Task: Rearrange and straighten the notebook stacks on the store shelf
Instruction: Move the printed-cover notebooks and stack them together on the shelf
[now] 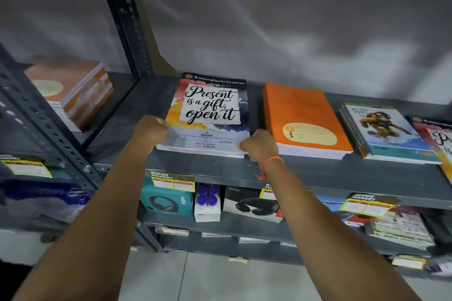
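Observation:
A stack of notebooks with a "Present is a gift, open it" cover [210, 110] lies flat on the grey metal shelf [171, 166]. My left hand [150, 131] grips the stack's near left corner. My right hand [259, 145], with a red thread on its wrist, grips the near right corner. To the right lie an orange notebook stack [303, 115], then a stack with a monkey cover [386, 132], slightly skewed. Another "Present" notebook [437, 144] overlaps the far right edge of view.
An orange-and-white notebook stack [73, 90] sits in the neighbouring bay on the left, past the perforated upright post [124, 17]. Headphone boxes [166, 200] and price tags [172, 181] fill the shelf below. Grey wall stands behind; tiled floor shows beneath.

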Action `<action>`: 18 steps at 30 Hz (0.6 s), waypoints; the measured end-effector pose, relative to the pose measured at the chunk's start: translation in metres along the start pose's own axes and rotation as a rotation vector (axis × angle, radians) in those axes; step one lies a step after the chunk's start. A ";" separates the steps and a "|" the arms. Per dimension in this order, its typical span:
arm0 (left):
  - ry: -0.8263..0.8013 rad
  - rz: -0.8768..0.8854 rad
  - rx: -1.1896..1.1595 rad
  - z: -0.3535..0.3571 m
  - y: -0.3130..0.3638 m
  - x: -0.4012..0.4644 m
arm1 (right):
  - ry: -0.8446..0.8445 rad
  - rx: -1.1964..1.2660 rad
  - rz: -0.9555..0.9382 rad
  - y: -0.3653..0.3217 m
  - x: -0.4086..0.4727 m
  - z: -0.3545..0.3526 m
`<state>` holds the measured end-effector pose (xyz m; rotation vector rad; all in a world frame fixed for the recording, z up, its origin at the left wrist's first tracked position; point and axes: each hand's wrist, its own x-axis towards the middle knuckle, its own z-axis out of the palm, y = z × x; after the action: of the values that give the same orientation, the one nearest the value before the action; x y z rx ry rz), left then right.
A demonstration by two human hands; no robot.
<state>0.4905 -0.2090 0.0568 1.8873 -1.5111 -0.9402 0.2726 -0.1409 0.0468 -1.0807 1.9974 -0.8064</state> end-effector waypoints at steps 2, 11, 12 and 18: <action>0.014 0.006 0.116 0.000 0.004 -0.001 | -0.002 -0.137 -0.047 -0.003 -0.003 -0.002; 0.169 0.182 0.524 0.036 0.052 -0.027 | 0.304 -0.616 -0.373 -0.004 -0.030 -0.042; 0.178 0.223 0.506 0.044 0.062 -0.032 | 0.326 -0.600 -0.371 -0.001 -0.029 -0.052; 0.126 0.534 0.282 0.137 0.145 -0.104 | 0.481 -0.537 -0.295 0.044 -0.021 -0.142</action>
<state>0.2817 -0.1382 0.1045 1.5482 -2.0042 -0.3741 0.1466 -0.0768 0.0963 -1.6366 2.5894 -0.7438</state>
